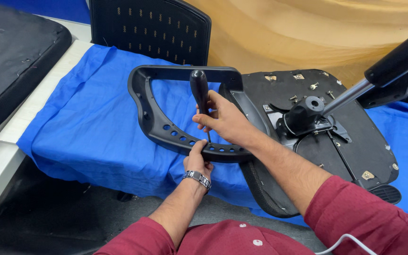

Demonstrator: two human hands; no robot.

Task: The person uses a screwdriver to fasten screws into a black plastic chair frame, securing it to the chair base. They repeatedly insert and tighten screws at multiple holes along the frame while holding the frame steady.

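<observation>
Right hand (pixel 225 120) closed around a black-handled screwdriver (pixel 200 92), held upright over the black chair frame (pixel 166 134) — left hand (pixel 197 160) pinching the frame's lower rim beside the tip. Frame lies on the blue cloth (pixel 90 127), left of the upturned seat base (pixel 355 141).

Your right hand (pixel 223 118) is curled in a fist-like grip, forearm running to five o'clock; your left hand (pixel 198 158) pinches upward, wrist at six o'clock.
</observation>
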